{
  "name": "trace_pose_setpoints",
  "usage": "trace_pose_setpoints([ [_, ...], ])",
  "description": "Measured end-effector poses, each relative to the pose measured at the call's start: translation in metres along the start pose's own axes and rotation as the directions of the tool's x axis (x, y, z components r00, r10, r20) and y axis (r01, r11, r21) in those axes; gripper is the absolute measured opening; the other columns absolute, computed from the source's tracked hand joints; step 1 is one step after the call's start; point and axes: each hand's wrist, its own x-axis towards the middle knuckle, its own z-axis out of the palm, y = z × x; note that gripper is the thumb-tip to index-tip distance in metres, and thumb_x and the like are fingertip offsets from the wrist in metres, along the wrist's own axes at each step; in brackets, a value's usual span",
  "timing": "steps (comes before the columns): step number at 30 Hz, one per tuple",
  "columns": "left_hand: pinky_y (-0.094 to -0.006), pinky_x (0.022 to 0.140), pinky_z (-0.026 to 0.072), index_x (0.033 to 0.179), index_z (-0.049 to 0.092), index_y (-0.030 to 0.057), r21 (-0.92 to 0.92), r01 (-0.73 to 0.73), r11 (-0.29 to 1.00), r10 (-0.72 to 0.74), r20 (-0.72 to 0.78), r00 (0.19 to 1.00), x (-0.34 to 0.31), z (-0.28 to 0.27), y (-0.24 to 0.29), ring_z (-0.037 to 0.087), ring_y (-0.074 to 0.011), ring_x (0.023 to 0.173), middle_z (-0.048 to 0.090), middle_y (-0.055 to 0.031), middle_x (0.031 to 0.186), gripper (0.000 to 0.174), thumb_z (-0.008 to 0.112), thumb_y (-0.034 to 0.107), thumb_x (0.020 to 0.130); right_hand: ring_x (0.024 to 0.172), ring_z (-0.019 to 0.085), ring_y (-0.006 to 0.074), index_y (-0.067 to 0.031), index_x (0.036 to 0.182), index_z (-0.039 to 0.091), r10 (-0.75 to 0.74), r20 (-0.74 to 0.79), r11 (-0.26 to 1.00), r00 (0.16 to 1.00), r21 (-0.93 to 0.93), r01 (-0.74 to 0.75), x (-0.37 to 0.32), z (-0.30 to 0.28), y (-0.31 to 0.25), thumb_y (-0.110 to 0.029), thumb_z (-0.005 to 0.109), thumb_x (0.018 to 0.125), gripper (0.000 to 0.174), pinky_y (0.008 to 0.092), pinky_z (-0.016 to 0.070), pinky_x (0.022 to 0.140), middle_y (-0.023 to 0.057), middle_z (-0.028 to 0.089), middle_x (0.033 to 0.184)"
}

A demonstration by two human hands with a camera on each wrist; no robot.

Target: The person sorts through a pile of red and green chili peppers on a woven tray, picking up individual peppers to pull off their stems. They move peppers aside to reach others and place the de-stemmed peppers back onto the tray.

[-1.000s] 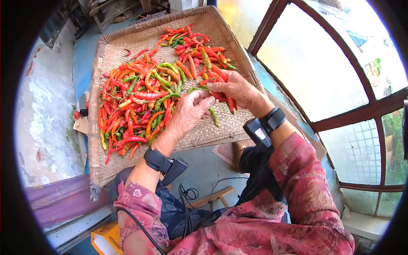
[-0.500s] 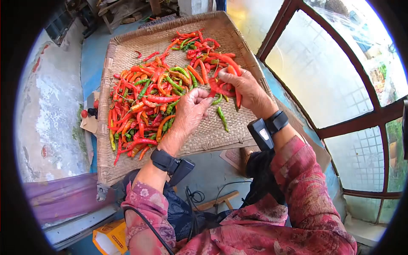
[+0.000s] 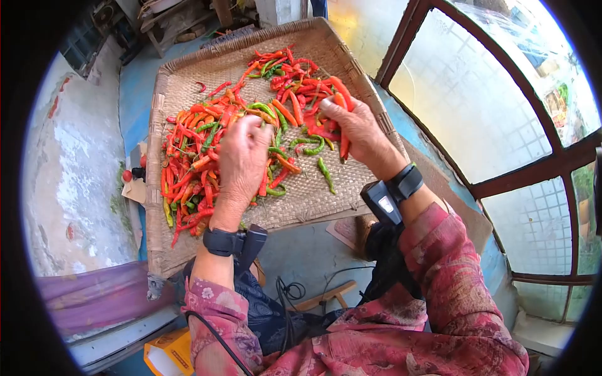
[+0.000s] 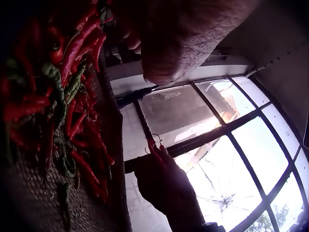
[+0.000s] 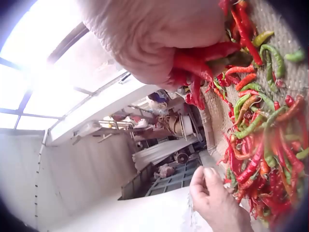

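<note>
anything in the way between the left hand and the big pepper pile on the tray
Nothing visible: in the head view the left hand overlaps the right side of the big pepper pile, with no object between them. The right hand, holding red peppers, is off to the right.

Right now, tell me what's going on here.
A person handles chili peppers in a woven tray. The right grip holds several red peppers near the smaller pile; the left grip, blurred, is over the larger pile, and whether it holds anything is unclear. One green pepper lies apart.
</note>
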Motion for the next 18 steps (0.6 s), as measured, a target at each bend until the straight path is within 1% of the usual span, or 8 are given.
trace_pose_setpoints([
  [1,-0.0261,0.058,0.0439,0.102,0.054,0.002,-0.191,0.06,0.98,-0.034,0.139,0.99,-0.004,0.009,-0.001,0.051,-0.0097,0.064,0.052,0.0003,0.074,0.033,0.056,0.031,0.087,0.054,0.047,0.0047,-0.0053,0.091,0.058,-0.052,0.032,0.999,0.998,0.003,0.052,-0.006,0.01,0.001,-0.021,0.063,0.083,0.018,0.0203,0.0412,0.046,-0.002,0.052,0.066],
  [3,-0.02,0.052,0.0392,0.101,0.056,0.0043,-0.496,0.541,0.679,-0.288,0.498,0.818,-0.013,0.019,0.009,0.047,-0.005,0.059,0.051,0.0042,0.074,0.03,0.055,0.031,0.088,0.052,0.047,0.0035,-0.0052,0.09,0.057,-0.039,0.166,0.998,0.985,-0.042,0.046,-0.011,0.019,0.006,-0.026,0.061,0.085,0.022,0.0199,0.041,0.042,-0.0026,0.051,0.066],
  [7,-0.0158,0.047,0.0339,0.097,0.056,0.0082,-0.587,0.562,0.582,-0.282,0.503,0.817,-0.014,0.023,0.005,0.043,-0.0016,0.055,0.051,0.005,0.07,0.022,0.056,0.029,0.088,0.052,0.047,0.0042,-0.0062,0.09,0.057,-0.012,0.182,0.992,0.983,-0.123,0.035,-0.013,0.027,0.009,-0.027,0.058,0.086,0.021,0.0213,0.0418,0.043,-0.0022,0.05,0.064],
  [9,-0.0166,0.044,0.0348,0.089,0.057,0.0073,-0.679,0.502,0.535,-0.324,0.384,0.865,-0.006,0.012,-0.003,0.044,-0.0023,0.052,0.053,0.0035,0.068,0.019,0.054,0.026,0.089,0.057,0.049,0.0073,-0.0065,0.082,0.057,0.146,-0.049,0.986,0.988,0.086,-0.141,-0.012,0.027,0.002,-0.024,0.061,0.084,0.018,0.0223,0.0411,0.048,0.0,0.053,0.066],
  [11,-0.0157,0.045,0.0383,0.088,0.056,0.0078,-0.74,0.426,0.52,-0.343,0.276,0.898,0.001,-0.001,-0.017,0.046,-0.0023,0.053,0.056,0.0019,0.07,0.017,0.054,0.025,0.089,0.054,0.048,0.0099,-0.0061,0.083,0.057,0.159,-0.096,0.968,0.982,0.208,-0.137,-0.006,0.016,0.006,-0.024,0.061,0.084,0.018,0.0237,0.0415,0.048,0.0006,0.052,0.066],
  [13,-0.017,0.049,0.0439,0.089,0.056,0.0067,-0.872,0.329,0.362,-0.465,0.136,0.875,0.011,-0.015,-0.026,0.051,-0.0043,0.057,0.06,-0.0024,0.076,0.018,0.054,0.025,0.089,0.057,0.049,0.01,-0.0057,0.084,0.056,0.152,-0.161,0.972,0.975,0.206,-0.117,-0.002,0.013,0.008,-0.025,0.06,0.085,0.019,0.024,0.0421,0.049,0.0005,0.052,0.067],
  [16,-0.0204,0.055,0.0495,0.093,0.055,0.0035,-0.932,0.292,0.214,-0.623,0.1,0.776,0.013,-0.026,-0.039,0.057,-0.0091,0.062,0.062,-0.0073,0.081,0.022,0.055,0.025,0.088,0.06,0.051,0.0094,-0.0052,0.086,0.056,0.136,-0.098,0.969,0.986,0.222,-0.112,-0.007,0.014,0.007,-0.026,0.06,0.085,0.021,0.0244,0.0431,0.052,0.0006,0.053,0.068],
  [18,-0.0205,0.056,0.0487,0.095,0.055,0.0042,-0.894,0.364,0.263,-0.545,0.173,0.82,0.007,-0.019,-0.037,0.057,-0.0086,0.063,0.063,-0.0071,0.082,0.022,0.055,0.025,0.088,0.062,0.051,0.0095,-0.0053,0.087,0.056,0.161,-0.025,0.964,0.987,0.217,-0.152,-0.013,0.02,0.004,-0.027,0.059,0.086,0.022,0.0247,0.0435,0.052,0.0009,0.054,0.069],
])
